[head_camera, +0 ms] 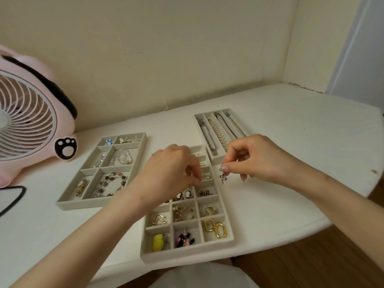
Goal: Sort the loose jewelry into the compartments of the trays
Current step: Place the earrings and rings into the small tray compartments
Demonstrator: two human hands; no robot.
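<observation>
Three grey trays lie on the white table. The middle tray [228, 227] has many small compartments with earrings. My right hand [255, 157] pinches a dark snake-shaped earring [223, 178], which dangles just right of that tray's right rim. My left hand [173, 170] hovers over the middle tray's upper compartments, fingertips pinched together; whether it holds something is hidden. The left tray [83, 169] holds bracelets and brooches. The back-right tray [198, 123] holds necklaces in long slots.
A pink fan [31, 123] stands at the left on the table [291, 142]. A dark-rimmed object [12, 194] pokes in at the left edge. The table's rounded front edge runs at the right, wooden floor [332, 256] below it.
</observation>
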